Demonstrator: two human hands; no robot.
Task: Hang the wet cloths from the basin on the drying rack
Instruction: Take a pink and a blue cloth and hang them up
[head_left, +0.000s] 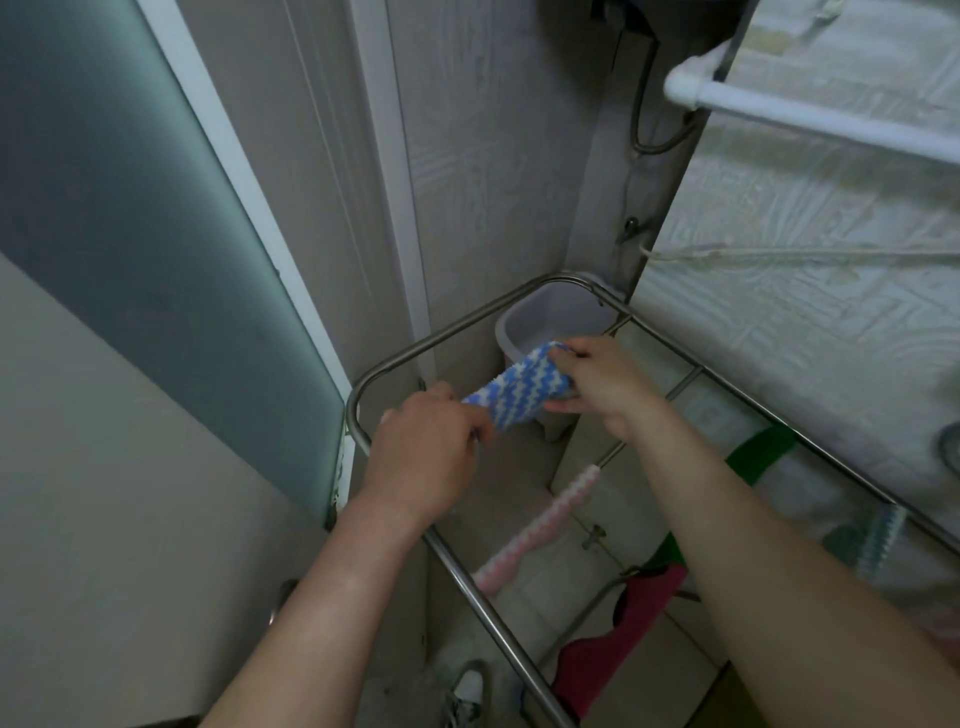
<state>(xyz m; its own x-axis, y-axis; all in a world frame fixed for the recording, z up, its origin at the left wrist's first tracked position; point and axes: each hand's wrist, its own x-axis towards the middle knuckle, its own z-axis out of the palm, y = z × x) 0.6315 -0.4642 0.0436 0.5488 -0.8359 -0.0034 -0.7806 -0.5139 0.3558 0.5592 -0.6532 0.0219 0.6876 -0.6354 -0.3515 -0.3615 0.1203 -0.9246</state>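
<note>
Blue-and-white cloth (511, 397), patterned in zigzag stripes, is stretched in the air between both hands, above the far-left part of the drying rack (457, 326) and touching none of its bars. The left hand (423, 462) has its grip closed on the cloth's near-left end, fingers curled round the bunched fabric. The right hand (602, 384) has its grip closed on the far-right end, thumb under and fingers over the edge. The cloth slants up from left to right.

Just beyond the cloth, under the rack's far corner, the grey basin (556, 312) stands on the floor; what I can see of its inside holds no cloth.

A pink-and-white cloth (540, 519) already hangs over a cross bar nearer the person. Further right on the rack hang a green cloth (758, 452), a magenta cloth (623, 639) and a teal striped cloth (883, 540).

A white pipe (779, 111) runs along the wall at the upper right. A frosted door panel (130, 208) fills the left side, and a shoe (467, 691) lies on the floor at the near edge.
</note>
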